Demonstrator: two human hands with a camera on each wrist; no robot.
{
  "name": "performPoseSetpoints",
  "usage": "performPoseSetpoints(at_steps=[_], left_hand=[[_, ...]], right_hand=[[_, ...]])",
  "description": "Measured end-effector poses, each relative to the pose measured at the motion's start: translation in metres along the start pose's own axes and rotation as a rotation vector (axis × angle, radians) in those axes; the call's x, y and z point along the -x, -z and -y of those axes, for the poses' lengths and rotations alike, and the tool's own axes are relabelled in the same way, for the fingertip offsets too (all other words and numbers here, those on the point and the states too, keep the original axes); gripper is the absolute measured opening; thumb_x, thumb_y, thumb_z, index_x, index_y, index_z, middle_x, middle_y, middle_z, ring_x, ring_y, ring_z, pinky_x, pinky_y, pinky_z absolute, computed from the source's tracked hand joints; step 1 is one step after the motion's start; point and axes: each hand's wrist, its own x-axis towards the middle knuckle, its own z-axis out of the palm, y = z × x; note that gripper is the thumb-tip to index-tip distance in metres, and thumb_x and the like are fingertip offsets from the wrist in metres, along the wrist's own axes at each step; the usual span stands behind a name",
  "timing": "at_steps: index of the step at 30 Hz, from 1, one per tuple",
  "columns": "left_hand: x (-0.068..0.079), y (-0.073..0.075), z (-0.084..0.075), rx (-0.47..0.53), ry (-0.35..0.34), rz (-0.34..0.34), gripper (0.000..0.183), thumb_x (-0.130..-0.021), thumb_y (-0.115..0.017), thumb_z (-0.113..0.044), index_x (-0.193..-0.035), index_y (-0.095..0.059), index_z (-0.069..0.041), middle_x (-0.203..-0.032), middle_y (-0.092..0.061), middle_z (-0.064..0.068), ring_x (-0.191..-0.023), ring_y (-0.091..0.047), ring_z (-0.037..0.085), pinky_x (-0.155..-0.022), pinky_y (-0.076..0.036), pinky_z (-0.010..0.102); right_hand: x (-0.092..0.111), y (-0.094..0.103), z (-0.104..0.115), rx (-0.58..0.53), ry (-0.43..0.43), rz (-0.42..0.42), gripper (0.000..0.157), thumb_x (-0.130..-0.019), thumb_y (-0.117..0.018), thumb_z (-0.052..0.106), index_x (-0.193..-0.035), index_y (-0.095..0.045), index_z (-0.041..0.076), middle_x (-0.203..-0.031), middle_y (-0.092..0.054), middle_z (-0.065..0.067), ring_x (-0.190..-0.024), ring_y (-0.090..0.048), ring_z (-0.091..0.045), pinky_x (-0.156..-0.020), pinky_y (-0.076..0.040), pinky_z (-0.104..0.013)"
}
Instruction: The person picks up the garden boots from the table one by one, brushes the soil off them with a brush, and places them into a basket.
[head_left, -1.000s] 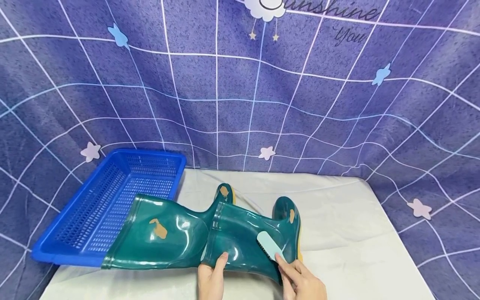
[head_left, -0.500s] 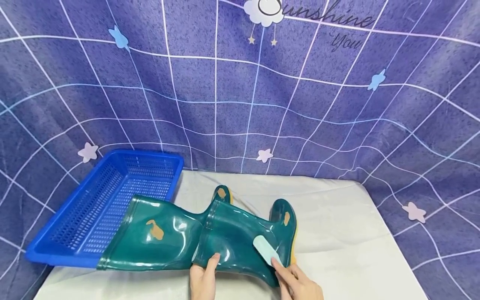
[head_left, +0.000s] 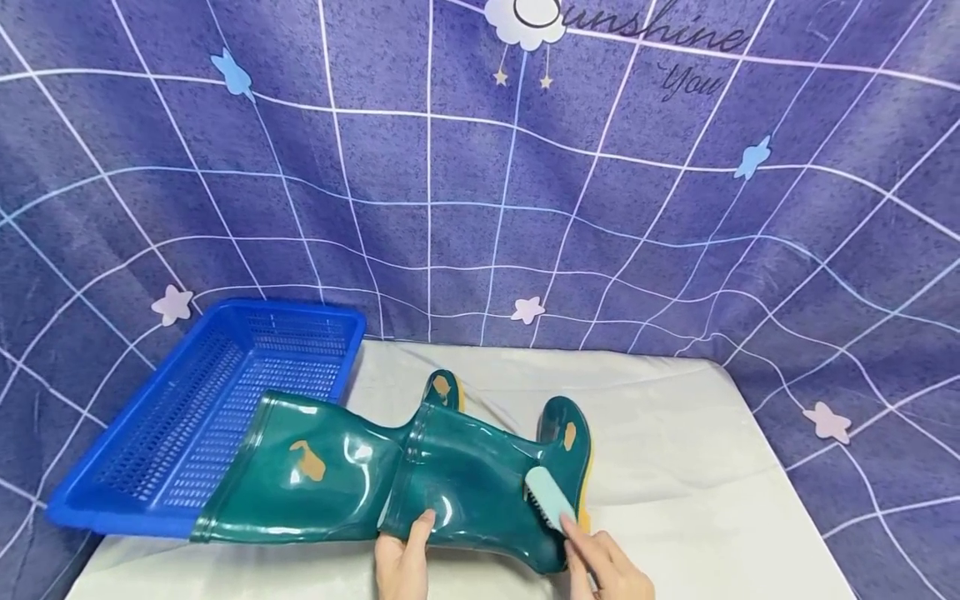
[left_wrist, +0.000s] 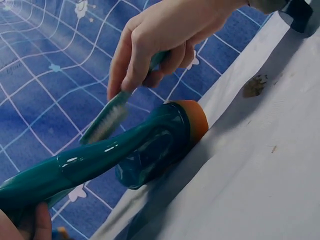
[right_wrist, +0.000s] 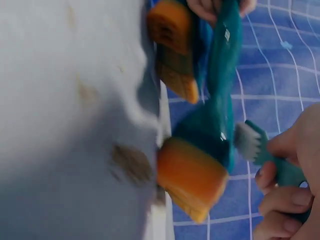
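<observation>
Firstly, head view. One pale-green brush (head_left: 549, 493), handle gripped in the right hand (head_left: 611, 573), fingers curled, a fingertip on the brush's back. Compared with half a second ago: brush head shifted along the near boot (head_left: 480, 479) towards its foot, bristle edge now showing; left hand (head_left: 403, 562) unchanged in place. Near boot, dark green, shaft end between the left thumb, on top, and fingers hidden beneath. Far boot (head_left: 337, 467), same green, partly overlapped by the near one, shaft across the rim of a blue basket (head_left: 123, 522).

Left wrist view. Brush, back uppermost, bristles (left_wrist: 111, 121) facing the near boot's shaft; contact cannot be told. Handle inside the right fingers. Left fingers at the lower corner, against the shaft's underside.

Right wrist view. Brush handle pinched between thumb and curled fingers, bristles just beside the near boot above its orange sole (right_wrist: 192, 172). Left fingers at the top, around the shaft.
</observation>
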Motion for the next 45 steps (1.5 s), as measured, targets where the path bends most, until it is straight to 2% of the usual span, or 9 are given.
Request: performPoseSetpoints(at_steps=[7, 16, 23, 27, 30, 34, 37, 41, 45], left_hand=[[0.0, 0.001, 0.003, 0.058, 0.002, 0.005, 0.034, -0.1, -0.069, -0.018, -0.121, -0.067, 0.009, -0.106, -0.075, 0.001, -0.087, -0.058, -0.009, -0.078, -0.05, 0.012], [-0.003, 0.005, 0.004, 0.106, 0.015, 0.03, 0.037, -0.101, -0.067, -0.018, -0.127, -0.064, 0.009, -0.108, -0.072, -0.003, -0.088, -0.059, -0.009, -0.078, -0.052, 0.014], [-0.003, 0.005, 0.004, 0.225, 0.038, 0.081, 0.024, -0.104, -0.063, -0.015, -0.121, -0.065, 0.001, -0.1, -0.069, -0.013, -0.088, -0.063, -0.005, -0.081, -0.052, 0.015], [-0.003, 0.007, 0.004, 0.339, 0.061, 0.14, 0.015, -0.106, -0.059, -0.013, -0.119, -0.063, -0.007, -0.098, -0.067, -0.017, -0.091, -0.067, -0.004, -0.086, -0.053, 0.016], [-0.003, 0.007, 0.004, 0.38, 0.069, 0.148, 0.012, -0.105, -0.059, -0.012, -0.117, -0.063, -0.012, -0.096, -0.068, -0.018, -0.091, -0.068, -0.003, -0.088, -0.052, 0.016], [-0.003, 0.008, 0.005, 0.396, 0.08, 0.152, 0.011, -0.105, -0.06, -0.012, -0.116, -0.064, -0.014, -0.094, -0.069, -0.018, -0.089, -0.069, -0.002, -0.088, -0.053, 0.017], [-0.003, 0.008, 0.005, 0.392, 0.081, 0.154, 0.013, -0.106, -0.059, -0.012, -0.118, -0.063, -0.013, -0.094, -0.069, -0.018, -0.09, -0.069, -0.003, -0.088, -0.054, 0.017], [-0.003, 0.008, 0.005, 0.377, 0.087, 0.16, 0.015, -0.106, -0.059, -0.014, -0.121, -0.061, -0.011, -0.096, -0.069, -0.018, -0.09, -0.069, -0.003, -0.088, -0.054, 0.016], [-0.004, 0.009, 0.003, 0.372, 0.087, 0.166, 0.013, -0.107, -0.059, -0.014, -0.12, -0.062, -0.013, -0.097, -0.068, -0.019, -0.091, -0.068, -0.003, -0.088, -0.054, 0.016]], right_hand=[[0.003, 0.008, 0.001, 0.044, 0.016, 0.088, 0.041, -0.111, -0.051, 0.041, -0.115, -0.085, 0.017, -0.068, -0.045, 0.019, -0.055, -0.028, 0.011, -0.048, -0.02, 0.002], [-0.003, 0.003, 0.002, -0.014, -0.034, -0.1, 0.036, -0.108, -0.064, 0.034, -0.11, -0.085, 0.006, -0.063, -0.054, 0.008, -0.051, -0.032, 0.009, -0.044, -0.023, -0.001], [0.003, -0.001, 0.0, 0.085, 0.003, 0.062, 0.044, -0.112, -0.05, 0.044, -0.114, -0.085, 0.018, -0.066, -0.046, 0.019, -0.051, -0.023, 0.012, -0.046, -0.017, 0.0], [0.001, 0.005, -0.001, 0.164, -0.068, 0.053, 0.024, -0.101, -0.065, 0.027, -0.112, -0.086, 0.02, -0.066, -0.049, 0.018, -0.05, -0.025, 0.011, -0.044, -0.018, -0.002], [-0.002, 0.008, -0.003, 0.171, -0.077, 0.012, 0.026, -0.091, -0.07, 0.018, -0.112, -0.086, 0.017, -0.066, -0.052, 0.013, -0.047, -0.026, 0.008, -0.043, -0.019, -0.004], [-0.003, 0.007, -0.005, 0.132, -0.034, 0.005, 0.036, -0.109, -0.057, 0.035, -0.113, -0.085, 0.013, -0.067, -0.052, 0.011, -0.047, -0.027, 0.006, -0.042, -0.021, -0.005], [0.0, 0.004, -0.004, 0.107, -0.002, 0.033, 0.047, -0.112, -0.049, 0.043, -0.113, -0.085, 0.012, -0.068, -0.051, 0.011, -0.048, -0.027, 0.007, -0.043, -0.02, -0.003], [0.001, 0.006, -0.002, 0.149, -0.076, 0.038, 0.019, -0.098, -0.072, 0.017, -0.111, -0.086, 0.014, -0.066, -0.051, 0.012, -0.048, -0.028, 0.007, -0.044, -0.02, -0.004], [-0.006, 0.01, 0.002, 0.2, -0.167, 0.026, 0.038, -0.076, -0.082, 0.003, -0.11, -0.086, 0.018, -0.067, -0.054, 0.014, -0.049, -0.03, 0.008, -0.044, -0.022, -0.005]])
